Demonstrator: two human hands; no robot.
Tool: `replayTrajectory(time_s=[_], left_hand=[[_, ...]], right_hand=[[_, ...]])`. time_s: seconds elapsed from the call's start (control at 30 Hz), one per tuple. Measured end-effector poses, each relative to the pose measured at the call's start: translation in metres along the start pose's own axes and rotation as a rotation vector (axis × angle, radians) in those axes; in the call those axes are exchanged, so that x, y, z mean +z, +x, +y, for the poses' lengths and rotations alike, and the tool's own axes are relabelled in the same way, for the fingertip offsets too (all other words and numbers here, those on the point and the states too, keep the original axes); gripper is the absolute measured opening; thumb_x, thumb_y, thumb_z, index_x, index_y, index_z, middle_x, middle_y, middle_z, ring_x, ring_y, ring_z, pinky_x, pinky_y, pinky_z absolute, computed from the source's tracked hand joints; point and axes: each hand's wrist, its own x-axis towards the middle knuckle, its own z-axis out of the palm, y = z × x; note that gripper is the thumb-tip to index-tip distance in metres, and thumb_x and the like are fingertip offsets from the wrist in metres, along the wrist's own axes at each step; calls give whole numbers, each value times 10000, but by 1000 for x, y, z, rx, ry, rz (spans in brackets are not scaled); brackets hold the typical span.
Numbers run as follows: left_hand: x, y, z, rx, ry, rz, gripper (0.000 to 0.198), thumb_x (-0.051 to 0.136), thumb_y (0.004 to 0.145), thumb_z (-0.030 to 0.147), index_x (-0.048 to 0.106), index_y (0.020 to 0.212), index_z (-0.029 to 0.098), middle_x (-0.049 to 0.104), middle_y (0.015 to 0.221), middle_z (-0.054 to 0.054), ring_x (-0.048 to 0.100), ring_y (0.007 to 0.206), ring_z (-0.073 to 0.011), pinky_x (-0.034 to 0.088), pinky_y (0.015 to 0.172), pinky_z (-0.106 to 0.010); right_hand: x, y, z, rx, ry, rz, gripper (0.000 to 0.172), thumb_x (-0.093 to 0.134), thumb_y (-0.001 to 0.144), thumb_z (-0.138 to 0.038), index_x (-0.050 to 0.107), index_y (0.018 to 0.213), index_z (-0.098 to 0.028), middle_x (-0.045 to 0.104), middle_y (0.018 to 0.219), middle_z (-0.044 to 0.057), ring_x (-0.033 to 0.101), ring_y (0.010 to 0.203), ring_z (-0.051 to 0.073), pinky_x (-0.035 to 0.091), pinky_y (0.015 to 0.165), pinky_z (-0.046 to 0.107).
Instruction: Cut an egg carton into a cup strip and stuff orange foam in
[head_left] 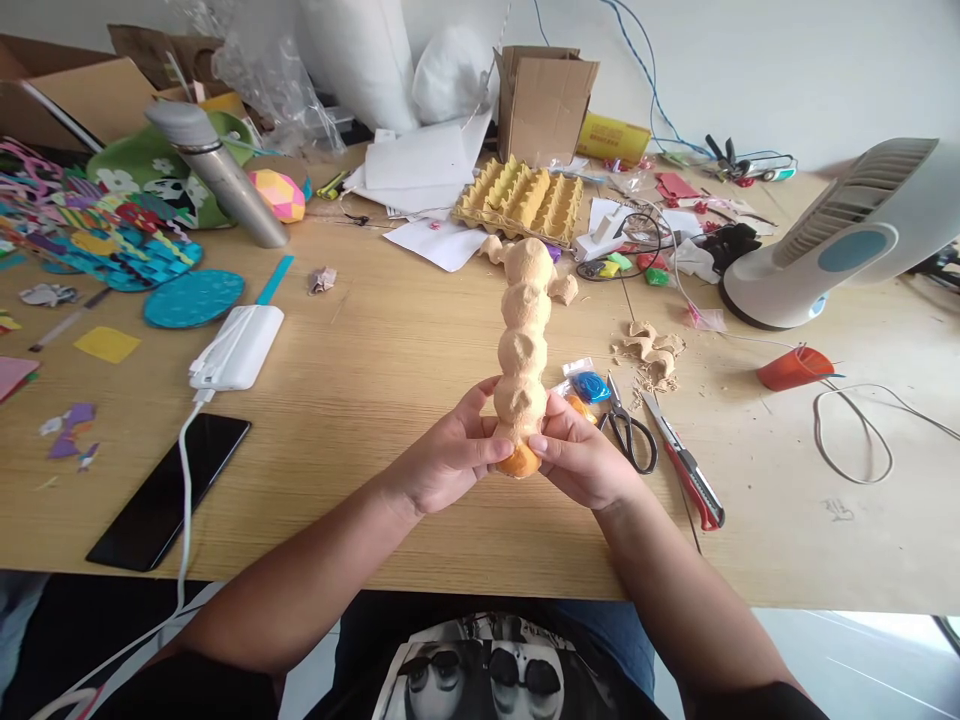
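A tan strip of egg-carton cups [523,350] points away from me above the table, its humps facing up. The nearest hump has an orange covering [519,460]; whether it is clay or paint I cannot tell. My left hand [454,450] grips the near end from the left, thumb on top by the orange part. From the other side, my right hand [581,450] pinches the same end. Just right of my right hand lie black-handled scissors [628,430], a blue packet [591,386], a partly hidden orange lump [581,407] and a red utility knife [686,465].
Torn carton scraps [651,350] lie beyond the scissors. A yellow egg tray [517,205] is at the back, near a cardboard box [544,105]. To the right stand a white fan [825,240] and an orange cup [796,368]. On the left are a phone [169,490], power bank [238,348] and steel bottle [225,180].
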Motion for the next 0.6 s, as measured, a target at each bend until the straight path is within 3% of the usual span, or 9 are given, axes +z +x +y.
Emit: replayTrajectory(time_s=[0.3,0.47,0.6], left_hand=[[11,0,1,94,42,104,749,927,800,309,471,1394,298,782,1033,-37,710,918,-183,515,858,-340],[7,0,4,33,-15,116,661,888,845,433,525,1376,277,764,1023,-37,705,933,-178,515,825,-303],[5,0,6,-2,-1,85,677,918,801,308,555,1371,265,754,980,-29,685,893,-155,497,814,-277]], right_hand=[[0,3,3,-45,-37,5,392,885,863,-307,667,1183,-249,771,1014,12,735,943,174,580,842,296],[-3,5,5,-68,-32,24,403,886,859,-312,667,1193,-262,781,1059,19,742,1007,191,595,918,336],[-4,5,4,-66,-49,18,377,885,867,-308,673,1174,-254,783,1058,22,747,1024,193,600,922,339]])
